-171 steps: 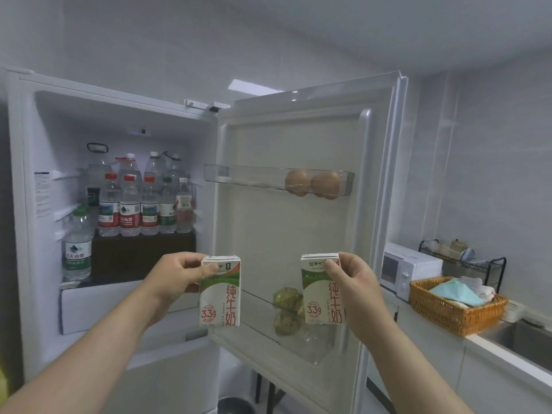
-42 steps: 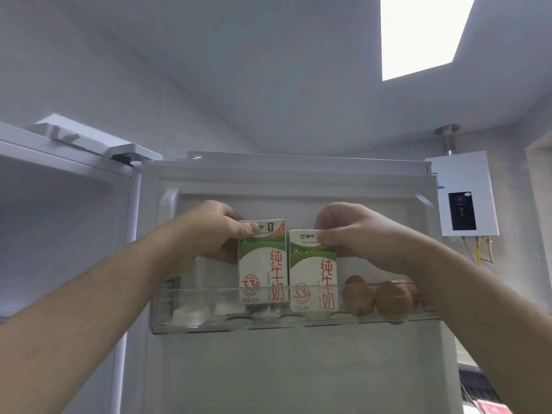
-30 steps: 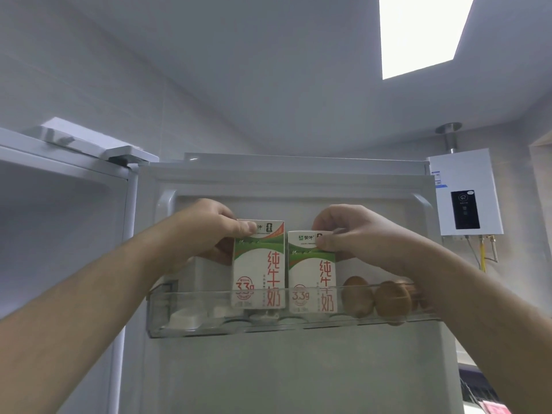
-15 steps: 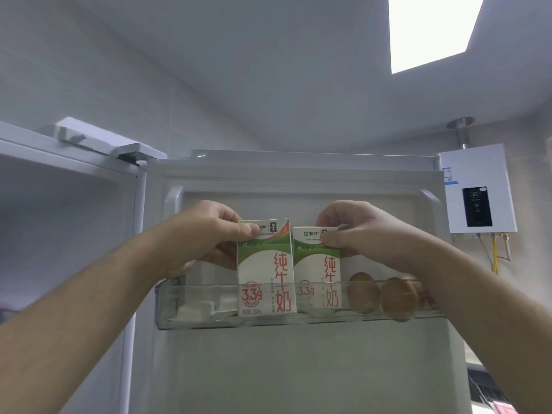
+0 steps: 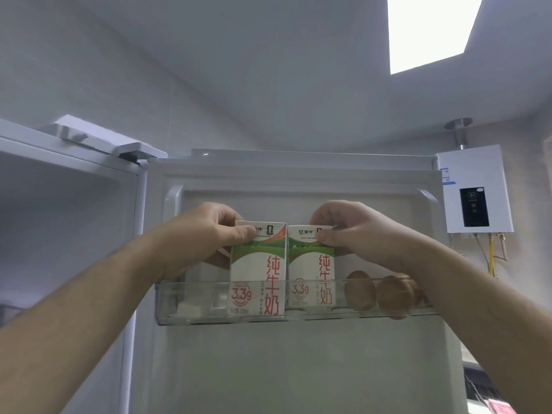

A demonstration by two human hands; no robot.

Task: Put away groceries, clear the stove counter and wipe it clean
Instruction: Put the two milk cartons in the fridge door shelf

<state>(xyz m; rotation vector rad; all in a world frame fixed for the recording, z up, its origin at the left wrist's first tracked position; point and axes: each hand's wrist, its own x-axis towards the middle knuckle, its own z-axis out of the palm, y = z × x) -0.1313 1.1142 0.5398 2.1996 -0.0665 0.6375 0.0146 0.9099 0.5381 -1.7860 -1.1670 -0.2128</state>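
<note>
- Fridge door (image 5: 298,369): stands open, its inner face toward the person; the open cabinet shows at the left edge of view.
- Door shelf (image 5: 203,303): a clear plastic bin mounted high on the door, seen from slightly below.
- Left milk carton (image 5: 258,270): upright in the bin, base behind the clear front wall, top well above the rim. White and green print with red characters.
- Right milk carton (image 5: 310,268): upright just beside the first, their sides touching or nearly so; I cannot tell which. It sits a little lower in view.
- Left hand (image 5: 206,237): fingers closed around the upper left corner of the left carton, thumb pressed on the front face, the other fingers behind it.
- Right hand (image 5: 355,231): fingers pinched narrow on the top right corner of the right carton, thumb on the front near the logo.
- Eggs (image 5: 360,291): brown, in the same bin to the right of the cartons, apart from them; the right forearm partly covers the far ones.
- Water heater (image 5: 475,189): white unit on the wall at right, beyond the door.
- Ceiling light (image 5: 430,31): lit panel, upper right.
</note>
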